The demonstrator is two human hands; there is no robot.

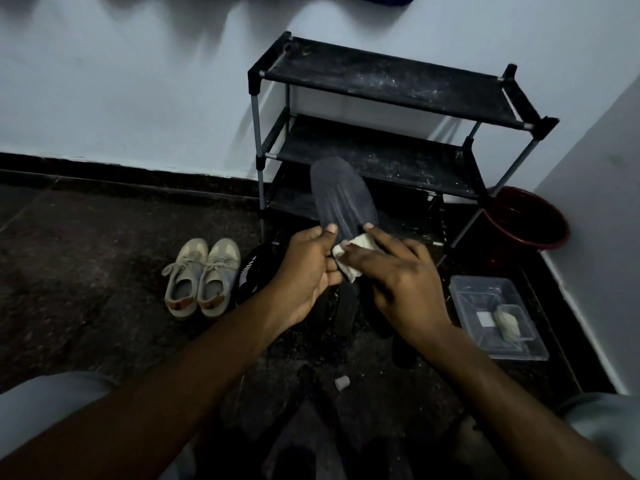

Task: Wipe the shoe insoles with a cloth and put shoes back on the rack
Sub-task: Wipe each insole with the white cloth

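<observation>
Head view: insole (341, 195) heel hidden behind hands, cloth (356, 245).

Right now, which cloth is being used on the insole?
The cloth under the right hand, pressed on the insole; the other cloth lies in the tray.

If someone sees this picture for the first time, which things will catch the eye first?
At the centre, the left hand holds up a dark insole while the right hand presses a pale cloth on its lower end. Behind stands a dusty black shoe rack with bare shelves. On the floor to the left sits a beige pair of sneakers.
</observation>
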